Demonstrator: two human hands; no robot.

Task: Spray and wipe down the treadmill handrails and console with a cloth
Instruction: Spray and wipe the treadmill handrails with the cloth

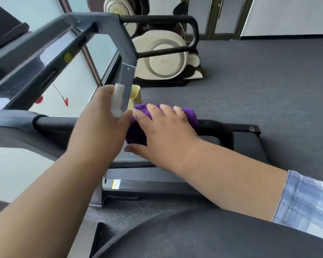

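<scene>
**Cloth on the near handrail, bottle held alongside**

The treadmill [175,187] fills the lower and left parts of the view; its console [35,58] rises above and to the left of both hands, tilted and a little blurred; the grey upright [126,79] stands just behind the left hand. Beyond the hands and well apart from them sit a cream massage chair [164,58] and dark carpet floor [268,81]; a small yellow container [135,93] shows just past the upright.

The near black handrail [63,123] runs across under both hands and bends down at the far right. The right hand [168,131] lies spread over the purple cloth [138,133], fingers fairly straight, pressing it onto the rail; the cloth is draped over the bar. The left hand [104,116] is curled round a pale spray bottle [117,101], touching the cloth's left edge.

Judging from this, the step is wiping the rail; it would go best with the cloth wrapped well round the bar and drawn along its length, underside included, with the bend at the right end followed too. The left hand and bottle stand in the way of a stroke to the left; the upright crowds that side as well, so the bottle should lift clear first.
</scene>
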